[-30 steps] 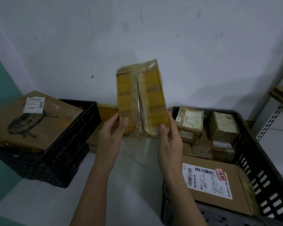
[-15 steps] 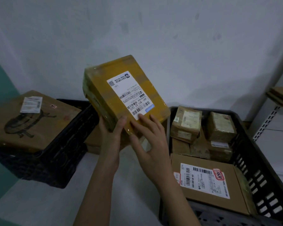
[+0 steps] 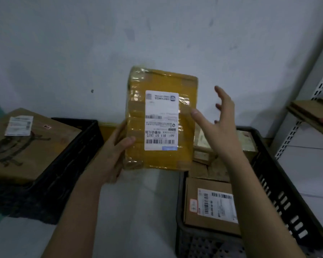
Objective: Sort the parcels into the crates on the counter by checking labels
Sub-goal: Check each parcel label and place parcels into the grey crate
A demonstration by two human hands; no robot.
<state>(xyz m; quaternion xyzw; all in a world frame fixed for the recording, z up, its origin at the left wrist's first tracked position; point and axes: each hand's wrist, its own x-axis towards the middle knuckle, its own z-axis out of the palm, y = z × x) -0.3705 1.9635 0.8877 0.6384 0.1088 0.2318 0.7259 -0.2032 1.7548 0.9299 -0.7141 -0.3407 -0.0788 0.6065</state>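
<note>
A yellow tape-wrapped parcel (image 3: 185,155) stands upright in the air in front of the wall, its white label facing me. My left hand (image 3: 116,151) grips its lower left edge, thumb on the front. My right hand (image 3: 218,125) hovers just right of the parcel with fingers spread, holding nothing. A black crate (image 3: 280,187) at the right holds several brown parcels, one with a barcode label (image 3: 218,203). A second black crate (image 3: 69,159) at the left carries a large flat brown box (image 3: 26,149).
A white counter (image 3: 134,211) runs between the two crates. The grey wall stands right behind them. A metal shelf upright (image 3: 313,101) with flat cardboard on it is at the far right. Another yellow parcel (image 3: 106,127) lies behind the left crate.
The parcel was turned from its taped back to its label side, then stood upright. My right hand has let go and moved off to the right; my left hand keeps holding it.
</note>
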